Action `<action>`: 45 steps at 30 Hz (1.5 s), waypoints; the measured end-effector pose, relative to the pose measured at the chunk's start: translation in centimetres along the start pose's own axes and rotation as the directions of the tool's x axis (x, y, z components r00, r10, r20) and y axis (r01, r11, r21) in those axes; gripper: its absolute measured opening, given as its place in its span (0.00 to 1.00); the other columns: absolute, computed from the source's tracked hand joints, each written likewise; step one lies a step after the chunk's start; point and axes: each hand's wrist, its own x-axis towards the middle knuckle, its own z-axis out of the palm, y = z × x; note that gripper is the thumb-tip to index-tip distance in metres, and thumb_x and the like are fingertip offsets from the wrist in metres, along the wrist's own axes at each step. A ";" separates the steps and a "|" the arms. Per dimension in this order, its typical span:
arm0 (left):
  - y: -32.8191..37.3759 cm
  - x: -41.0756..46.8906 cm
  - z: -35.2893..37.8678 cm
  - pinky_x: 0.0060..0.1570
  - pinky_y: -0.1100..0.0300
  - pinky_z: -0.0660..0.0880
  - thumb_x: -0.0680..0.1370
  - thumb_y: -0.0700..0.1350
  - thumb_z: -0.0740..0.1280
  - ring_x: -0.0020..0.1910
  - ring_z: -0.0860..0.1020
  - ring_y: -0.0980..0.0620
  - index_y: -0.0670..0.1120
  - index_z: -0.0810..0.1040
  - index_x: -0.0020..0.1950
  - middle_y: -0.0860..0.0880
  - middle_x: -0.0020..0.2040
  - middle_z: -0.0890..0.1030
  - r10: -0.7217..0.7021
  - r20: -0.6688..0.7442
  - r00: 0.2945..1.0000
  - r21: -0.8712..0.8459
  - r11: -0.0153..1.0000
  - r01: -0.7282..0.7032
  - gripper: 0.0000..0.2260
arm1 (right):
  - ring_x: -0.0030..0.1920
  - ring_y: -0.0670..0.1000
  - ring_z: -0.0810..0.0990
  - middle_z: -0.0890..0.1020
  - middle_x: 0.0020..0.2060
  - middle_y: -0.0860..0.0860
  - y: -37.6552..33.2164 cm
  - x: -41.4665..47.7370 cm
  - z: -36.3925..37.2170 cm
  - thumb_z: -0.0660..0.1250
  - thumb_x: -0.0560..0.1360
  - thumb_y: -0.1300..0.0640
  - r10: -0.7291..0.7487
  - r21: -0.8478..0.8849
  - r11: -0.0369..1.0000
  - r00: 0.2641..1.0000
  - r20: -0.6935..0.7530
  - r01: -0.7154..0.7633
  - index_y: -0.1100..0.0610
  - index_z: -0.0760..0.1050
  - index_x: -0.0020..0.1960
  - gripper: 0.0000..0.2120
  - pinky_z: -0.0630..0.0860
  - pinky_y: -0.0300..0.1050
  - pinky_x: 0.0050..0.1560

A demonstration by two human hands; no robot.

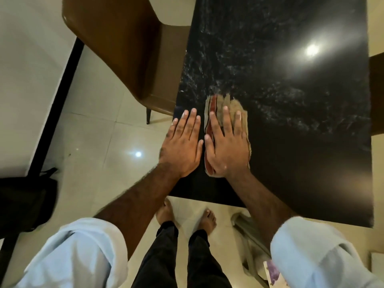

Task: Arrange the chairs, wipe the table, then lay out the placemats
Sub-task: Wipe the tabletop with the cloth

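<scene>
**Position.** The cloth (244,121) lies flat on the black table (291,142), near the table's left edge and near the edge closest to the person. It is directly beneath the right hand (226,150). The palm and straight, slightly spread fingers press down on it, and nothing is gripped. Cloth shows past the fingertips at 12 o'clock, along the little-finger side at 3 o'clock, beside the thumb at 9 o'clock, and at the wrist at 6 o'clock.

The left hand (182,150) lies at 9 o'clock from the cloth, just beside it. It is also flat, fingers straight, palm down on the bare tabletop at the left edge. It does not touch the cloth. The two thumbs are close together but apart.

**Appearance.** The cloth is folded and tan in colour. Red and dark stripes run along its thumb-side border. Its far end is uneven, and its outline there is blurred.

**Orientation.** The long axis of the cloth runs from 6 o'clock to 12 o'clock, in line with the right hand, with the far end leaning slightly toward 1 o'clock. The striped border follows the same axis.

**Surroundings.** Pale streaks (239,59) mark the tabletop from 12 to 3 o'clock of the cloth. A brown chair (124,48) stands at 10 o'clock, beside the table's left edge.
</scene>
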 end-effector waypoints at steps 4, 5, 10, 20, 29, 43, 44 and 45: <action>-0.4 0.3 0.1 0.88 0.43 0.45 0.88 0.60 0.42 0.89 0.36 0.44 0.42 0.38 0.90 0.43 0.90 0.34 0.013 0.006 1.000 -0.039 0.999 -0.012 0.35 | 0.90 0.62 0.40 0.41 0.91 0.50 1.7 -3.2 0.0 0.49 0.87 0.36 0.006 -0.004 1.000 0.999 0.045 -0.006 0.43 0.45 0.91 0.35 0.49 0.66 0.89; -0.4 0.3 0.2 0.88 0.43 0.45 0.89 0.59 0.43 0.89 0.36 0.44 0.42 0.37 0.90 0.42 0.90 0.34 0.011 0.010 1.000 -0.052 0.999 -0.011 0.35 | 0.90 0.62 0.41 0.43 0.91 0.50 1.9 -3.1 0.0 0.49 0.87 0.36 0.037 -0.009 0.999 0.999 0.031 -0.037 0.43 0.46 0.91 0.35 0.50 0.66 0.89; -0.9 0.3 -0.2 0.89 0.44 0.45 0.88 0.58 0.43 0.90 0.37 0.47 0.43 0.39 0.90 0.44 0.90 0.37 0.015 -0.030 0.999 -0.291 0.957 -0.023 0.34 | 0.90 0.66 0.48 0.51 0.91 0.54 -0.2 3.4 -0.4 0.48 0.88 0.35 0.144 0.008 0.990 0.988 -0.057 -0.144 0.45 0.52 0.91 0.34 0.52 0.67 0.88; -5.0 0.9 -1.8 0.89 0.38 0.46 0.86 0.71 0.41 0.90 0.45 0.55 0.50 0.48 0.91 0.52 0.92 0.46 -0.273 -0.120 0.955 -0.890 0.456 0.018 0.39 | 0.90 0.64 0.41 0.44 0.91 0.52 -7.1 3.6 0.8 0.47 0.89 0.35 -0.069 0.033 0.997 0.997 -0.021 0.070 0.44 0.47 0.92 0.34 0.51 0.67 0.88; -6.0 2.2 -1.2 0.89 0.39 0.48 0.90 0.58 0.45 0.90 0.45 0.56 0.49 0.48 0.91 0.54 0.92 0.47 -0.234 -0.148 0.961 -0.864 0.504 -0.010 0.30 | 0.90 0.64 0.44 0.46 0.91 0.53 -6.6 6.8 0.6 0.46 0.89 0.35 0.168 0.088 0.983 0.981 -0.095 -0.160 0.44 0.47 0.92 0.34 0.54 0.67 0.87; -0.9 8.8 -3.7 0.88 0.41 0.40 0.88 0.66 0.43 0.89 0.36 0.44 0.46 0.41 0.91 0.45 0.91 0.37 0.041 -0.080 0.996 -0.102 0.994 -0.049 0.37 | 0.87 0.61 0.61 0.66 0.86 0.57 4.6 7.9 -2.9 0.56 0.88 0.47 0.223 0.170 0.967 0.957 -0.187 -0.192 0.55 0.65 0.87 0.29 0.64 0.65 0.84; 0.0 9.7 -3.5 0.88 0.39 0.41 0.88 0.67 0.43 0.89 0.36 0.43 0.47 0.40 0.91 0.45 0.90 0.36 0.035 -0.055 0.998 -0.069 0.997 -0.039 0.37 | 0.86 0.63 0.62 0.66 0.86 0.58 6.2 7.2 -2.6 0.58 0.88 0.47 0.204 0.122 0.976 0.959 -0.197 -0.182 0.56 0.67 0.86 0.29 0.66 0.65 0.83; 0.6 10.5 -3.1 0.88 0.38 0.42 0.88 0.68 0.43 0.89 0.36 0.42 0.48 0.40 0.91 0.45 0.90 0.36 0.016 -0.046 0.999 -0.048 0.999 -0.018 0.37 | 0.85 0.64 0.63 0.67 0.86 0.59 7.4 6.6 -2.2 0.59 0.88 0.47 0.184 0.086 0.982 0.963 -0.197 -0.170 0.57 0.68 0.86 0.29 0.66 0.65 0.83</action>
